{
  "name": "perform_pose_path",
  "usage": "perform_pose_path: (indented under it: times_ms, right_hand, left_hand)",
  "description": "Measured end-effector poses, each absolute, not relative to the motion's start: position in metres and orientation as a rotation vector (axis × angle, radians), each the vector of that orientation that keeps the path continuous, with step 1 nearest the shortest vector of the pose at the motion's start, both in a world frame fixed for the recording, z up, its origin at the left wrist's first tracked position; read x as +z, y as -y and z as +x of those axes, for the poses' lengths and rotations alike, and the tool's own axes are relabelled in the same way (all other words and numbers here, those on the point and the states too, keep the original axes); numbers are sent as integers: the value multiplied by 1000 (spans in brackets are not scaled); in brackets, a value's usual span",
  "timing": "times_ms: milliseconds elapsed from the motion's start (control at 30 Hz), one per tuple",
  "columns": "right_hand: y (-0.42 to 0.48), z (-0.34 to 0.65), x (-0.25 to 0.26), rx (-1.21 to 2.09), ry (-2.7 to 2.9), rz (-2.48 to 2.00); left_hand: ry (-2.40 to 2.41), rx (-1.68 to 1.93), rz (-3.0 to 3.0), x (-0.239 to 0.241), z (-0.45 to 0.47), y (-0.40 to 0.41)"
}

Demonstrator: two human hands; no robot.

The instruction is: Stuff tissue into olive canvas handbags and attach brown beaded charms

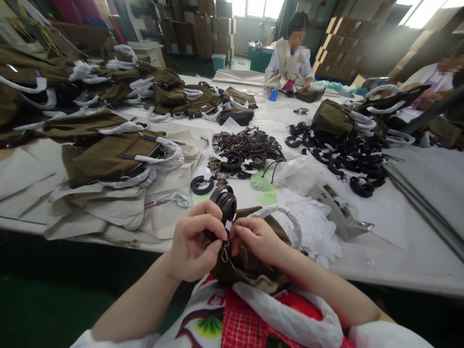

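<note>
My left hand (pixel 194 244) is closed around a coiled black strap (pixel 224 202), pinching it just above its metal clasp (pixel 225 252). My right hand (pixel 255 238) is closed beside it, fingertips pinching at the same strap and clasp. Both hands rest over an olive-brown bag (pixel 250 263) lying in my lap at the table's near edge. The bag has a white-wrapped handle (pixel 286 215) arching up behind my right hand.
A long white table (pixel 398 241) holds piles of olive bags (pixel 108 154) at left, heaps of coiled black straps (pixel 246 150) in the middle and right, and white wrapping paper (pixel 315 227). Two other people sit at the far side. Cardboard boxes stand behind.
</note>
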State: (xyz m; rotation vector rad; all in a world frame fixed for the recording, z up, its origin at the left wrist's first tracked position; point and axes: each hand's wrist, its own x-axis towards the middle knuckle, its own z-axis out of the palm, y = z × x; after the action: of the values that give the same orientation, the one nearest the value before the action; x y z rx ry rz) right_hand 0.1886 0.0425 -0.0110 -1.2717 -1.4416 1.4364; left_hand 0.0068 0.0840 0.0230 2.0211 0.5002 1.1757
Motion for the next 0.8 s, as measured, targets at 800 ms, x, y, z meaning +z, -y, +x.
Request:
perform_pose_path:
  times_ms: [800]
  right_hand:
    - [-32,180,-1,530,1950,-1476]
  left_hand:
    - [-701,1299,1894,10,23,-76]
